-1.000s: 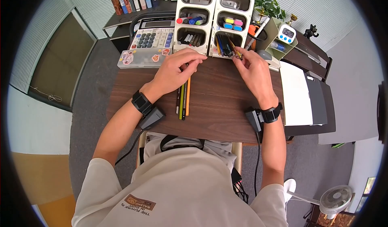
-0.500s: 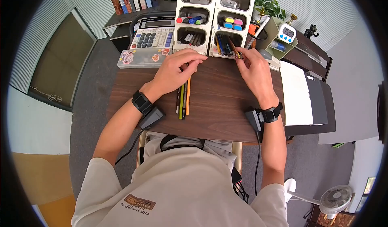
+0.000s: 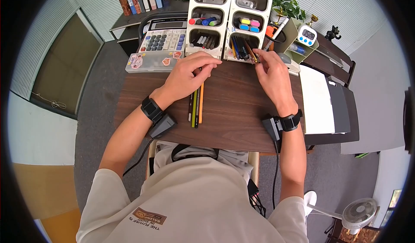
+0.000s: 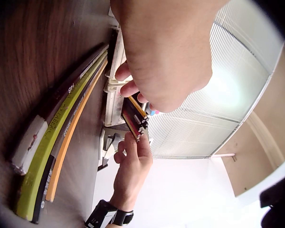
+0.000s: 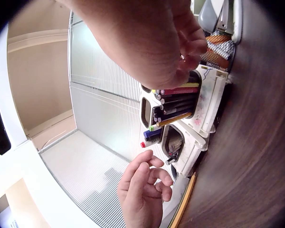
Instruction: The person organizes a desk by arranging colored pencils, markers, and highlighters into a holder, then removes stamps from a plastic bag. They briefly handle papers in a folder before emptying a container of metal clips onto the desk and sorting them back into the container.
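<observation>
My right hand [image 3: 274, 74] is at the front of the lower compartment in the right-hand white organizer [image 3: 227, 54]. Its thumb and fingertips pinch at the end of a pencil [image 3: 252, 55], which leans at the right side of a bunch of dark, yellow and red pencils [image 5: 178, 102]. The fingers partly hide that pencil. My left hand [image 3: 190, 75] hovers over the near side of the desk, fingers loosely bent with nothing between them, as the right wrist view shows. Beneath it several pencils [image 4: 61, 128], dark, green and orange, lie side by side; the hand covers their far ends.
Beside the left-hand organizer [image 3: 206, 26], which holds markers, are a calculator [image 3: 162, 39] and a clear case with stickers [image 3: 149, 62]. To the right stand a mesh pen cup [image 3: 276, 37], a digital timer [image 3: 306, 35], white paper [image 3: 317, 98] and a stapler-like object [image 3: 294, 66].
My right hand has shifted slightly to the right, and the pencil ends at its fingertips have spread toward the compartment's right side. My left hand and the pencils on the desk have stayed put.
</observation>
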Available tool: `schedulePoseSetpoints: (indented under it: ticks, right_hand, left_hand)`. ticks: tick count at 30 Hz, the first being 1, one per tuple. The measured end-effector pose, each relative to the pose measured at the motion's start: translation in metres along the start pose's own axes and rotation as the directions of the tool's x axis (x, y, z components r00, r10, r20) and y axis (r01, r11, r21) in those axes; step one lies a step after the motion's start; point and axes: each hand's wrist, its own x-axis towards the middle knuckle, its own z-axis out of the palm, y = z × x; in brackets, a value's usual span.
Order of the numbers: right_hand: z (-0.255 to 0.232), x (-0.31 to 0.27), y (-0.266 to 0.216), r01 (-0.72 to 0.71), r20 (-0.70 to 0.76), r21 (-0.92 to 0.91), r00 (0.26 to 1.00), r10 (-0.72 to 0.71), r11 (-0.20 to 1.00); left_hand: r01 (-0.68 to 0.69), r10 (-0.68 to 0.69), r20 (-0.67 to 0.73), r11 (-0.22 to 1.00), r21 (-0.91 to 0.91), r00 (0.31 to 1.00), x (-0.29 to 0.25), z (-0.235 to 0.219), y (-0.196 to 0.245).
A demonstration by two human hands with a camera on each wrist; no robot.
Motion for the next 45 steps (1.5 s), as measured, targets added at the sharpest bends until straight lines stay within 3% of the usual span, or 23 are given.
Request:
schedulePoseSetpoints:
  ticks: [8,10,12,13,15,16,19,20,22,26,32,34,36,38,40,42,45]
  right_hand:
    - [-0.014,0.002,-0.019,-0.012,-0.126,-0.039,0.992,0.007,0.999]
    - [-0.018,0.002,-0.027,0.038,-0.244,0.029,0.969,-0.03,0.999]
    - [-0.016,-0.002,-0.034,0.085,-0.25,0.077,0.966,-0.063,0.993]
    - [-0.012,-0.006,-0.037,0.15,-0.121,0.18,0.984,-0.129,0.972]
    - [0.002,-0.01,-0.039,0.217,0.133,0.377,0.949,-0.284,0.9]
    - [0.01,-0.012,-0.042,0.219,0.252,0.465,0.896,-0.365,0.858]
    - [0.023,-0.026,-0.057,0.096,0.561,0.488,0.727,-0.397,0.867]
    - [0.022,-0.027,-0.061,0.138,0.601,0.447,0.686,-0.411,0.884]
    - [0.03,-0.029,-0.058,0.246,0.536,0.409,0.714,-0.45,0.878]
    - [0.032,-0.029,-0.057,0.275,0.526,0.409,0.708,-0.471,0.87]
    - [0.023,-0.025,-0.051,0.227,0.573,0.289,0.738,-0.358,0.93]
    - [0.02,-0.023,-0.044,0.147,0.498,0.206,0.835,-0.233,0.967]
    - [0.021,-0.021,-0.031,0.171,0.451,0.174,0.862,-0.233,0.97]
    - [0.019,-0.019,-0.023,0.082,0.433,0.028,0.897,-0.086,0.996]
    - [0.015,-0.016,-0.026,0.051,0.425,-0.001,0.904,-0.045,0.999]
    - [0.008,-0.014,-0.03,-0.042,0.505,-0.049,0.861,0.061,0.998]
    - [0.008,-0.014,-0.03,-0.034,0.496,-0.077,0.866,0.068,0.996]
  left_hand:
    - [-0.001,0.001,-0.016,1.0,-0.006,1.0,0.0,0.0,0.001]
    - [0.034,-0.034,-0.024,0.999,-0.024,0.999,0.0,-0.001,0.003]
    - [0.059,-0.061,-0.04,0.997,-0.05,0.997,0.0,0.0,0.003]
    - [0.082,-0.086,-0.054,0.994,-0.076,0.995,-0.001,0.001,0.003]
    - [0.046,-0.054,-0.102,0.996,-0.08,0.993,-0.001,0.005,-0.007]
    - [0.009,-0.022,-0.148,0.996,-0.085,0.989,-0.001,0.006,-0.009]
    - [0.008,-0.016,-0.153,0.998,-0.054,0.988,-0.001,0.004,-0.008]
    - [0.008,-0.016,-0.153,0.998,-0.055,0.988,-0.001,0.004,-0.008]
    - [0.024,-0.033,-0.146,0.998,-0.059,0.989,0.0,0.005,-0.009]
    - [0.019,-0.028,-0.141,0.998,-0.065,0.99,0.0,0.005,-0.009]
    - [0.052,-0.056,-0.076,0.997,-0.049,0.996,-0.001,0.001,-0.008]
    - [0.07,-0.072,-0.045,0.997,-0.044,0.996,-0.001,0.001,-0.009]
    - [0.071,-0.073,-0.034,0.996,-0.046,0.997,-0.001,0.001,-0.006]
    - [0.072,-0.073,-0.025,0.996,-0.047,0.997,-0.002,0.001,-0.004]
    - [0.089,-0.09,-0.016,0.995,-0.05,0.996,-0.002,0.002,-0.004]
    - [0.087,-0.087,-0.013,0.995,-0.039,0.996,-0.002,0.002,-0.005]
    - [0.069,-0.069,-0.013,0.998,-0.012,0.998,-0.003,0.002,-0.005]
